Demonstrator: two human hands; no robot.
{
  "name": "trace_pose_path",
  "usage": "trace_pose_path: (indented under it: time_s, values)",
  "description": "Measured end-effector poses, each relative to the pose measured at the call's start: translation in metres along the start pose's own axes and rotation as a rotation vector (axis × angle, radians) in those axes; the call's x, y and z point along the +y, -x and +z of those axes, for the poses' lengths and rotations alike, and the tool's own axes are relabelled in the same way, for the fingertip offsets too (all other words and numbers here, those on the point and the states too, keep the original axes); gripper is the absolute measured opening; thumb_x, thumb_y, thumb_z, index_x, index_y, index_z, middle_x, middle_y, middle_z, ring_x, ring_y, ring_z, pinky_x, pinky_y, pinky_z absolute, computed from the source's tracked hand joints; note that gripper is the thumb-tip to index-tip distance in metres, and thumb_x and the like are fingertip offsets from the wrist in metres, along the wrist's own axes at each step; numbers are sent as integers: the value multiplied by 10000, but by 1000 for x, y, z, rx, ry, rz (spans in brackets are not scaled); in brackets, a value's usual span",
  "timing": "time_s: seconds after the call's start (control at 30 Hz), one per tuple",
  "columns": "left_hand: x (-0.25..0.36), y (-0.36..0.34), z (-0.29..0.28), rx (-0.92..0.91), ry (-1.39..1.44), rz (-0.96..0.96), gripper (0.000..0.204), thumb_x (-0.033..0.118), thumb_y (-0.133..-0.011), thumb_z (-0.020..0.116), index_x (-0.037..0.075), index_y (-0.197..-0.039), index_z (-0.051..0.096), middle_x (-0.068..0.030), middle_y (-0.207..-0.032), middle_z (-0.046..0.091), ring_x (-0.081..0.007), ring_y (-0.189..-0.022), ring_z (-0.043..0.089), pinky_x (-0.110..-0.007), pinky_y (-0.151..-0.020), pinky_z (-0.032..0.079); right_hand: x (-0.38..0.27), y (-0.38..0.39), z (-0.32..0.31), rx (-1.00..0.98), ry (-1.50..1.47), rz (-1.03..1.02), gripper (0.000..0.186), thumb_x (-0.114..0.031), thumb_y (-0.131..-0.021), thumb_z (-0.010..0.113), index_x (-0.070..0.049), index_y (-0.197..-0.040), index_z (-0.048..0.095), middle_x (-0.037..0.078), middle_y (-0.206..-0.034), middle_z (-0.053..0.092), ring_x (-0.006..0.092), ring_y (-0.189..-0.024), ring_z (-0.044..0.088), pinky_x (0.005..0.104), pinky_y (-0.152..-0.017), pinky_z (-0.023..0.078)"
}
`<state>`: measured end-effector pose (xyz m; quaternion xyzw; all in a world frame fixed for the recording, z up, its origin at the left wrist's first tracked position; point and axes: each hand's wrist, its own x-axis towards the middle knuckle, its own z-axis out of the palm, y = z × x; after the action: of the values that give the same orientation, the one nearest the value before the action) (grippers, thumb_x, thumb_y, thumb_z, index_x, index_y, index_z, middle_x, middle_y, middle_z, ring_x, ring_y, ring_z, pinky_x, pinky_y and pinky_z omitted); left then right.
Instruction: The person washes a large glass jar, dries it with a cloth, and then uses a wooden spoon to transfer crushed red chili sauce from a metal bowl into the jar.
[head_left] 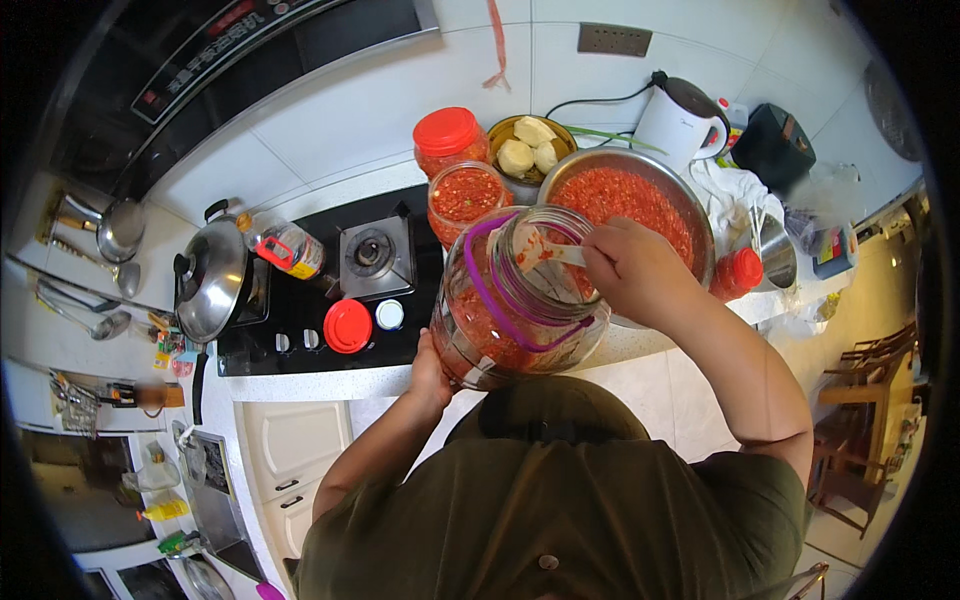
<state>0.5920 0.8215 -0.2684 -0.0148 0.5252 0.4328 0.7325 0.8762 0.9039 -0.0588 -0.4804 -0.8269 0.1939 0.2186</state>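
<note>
A large clear glass jar (462,338) with a purple carrying handle (478,268) is tilted at the counter's front edge. Chopped red chili mash lies inside it. My left hand (430,374) is closed against the jar's lower left side, its fingers partly hidden. With my right hand (636,270) I grip a white spoon (566,254) whose mash-smeared end reaches into the jar's mouth. Just behind sits a wide steel basin (706,215) of red chili mash (628,195). To the left stand an uncovered jar of mash (466,195) and another jar with a red lid (446,130).
A bowl of pale peeled pieces (516,156) and a white kettle (676,125) stand behind. On the black gas hob (300,345) are a loose red lid (348,326), a white lid (389,314), an oil bottle (290,250) and a covered wok (212,280). A red-capped jar (738,272) stands right of the basin.
</note>
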Motion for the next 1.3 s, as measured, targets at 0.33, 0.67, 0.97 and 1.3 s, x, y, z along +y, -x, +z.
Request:
trace_pose_path:
  time_s: [0.33, 0.67, 0.97, 1.3]
  values:
    - [5, 41, 11, 28, -429, 209, 792, 742, -966, 337, 177, -1516, 404, -88, -1466, 522, -256, -1316, 515, -417, -1054, 413, 51, 40, -3, 68, -213, 194, 141, -120, -909, 589, -6, -920, 671, 180, -871, 640, 363, -882, 622, 452, -784, 511]
    - [-19, 32, 31, 229, -137, 480, 698, 608, -1006, 444, 72, -1453, 468, -88, -1438, 538, -258, -1321, 489, -414, -1131, 361, 92, 52, 1, 97, -414, 6, 121, -122, -912, 605, -24, -945, 669, 178, -848, 644, 379, -836, 631, 470, -740, 521]
    - [-48, 57, 21, 318, -177, 572, 669, 559, -1042, 387, 19, -1427, 478, -119, -1418, 554, -254, -1283, 539, -385, -1105, 403, 121, 59, 18, 20, -532, -17, 107, -111, -906, 590, -24, -932, 645, 196, -829, 623, 399, -797, 623, 491, -711, 515]
    - [-37, 68, 16, 381, -220, 488, 652, 508, -1077, 296, -17, -1431, 451, -158, -1405, 550, -274, -1268, 548, -390, -1098, 407, 123, 32, 24, -41, -591, 64, 123, -120, -916, 583, -18, -898, 649, 192, -839, 640, 389, -820, 635, 479, -734, 514]
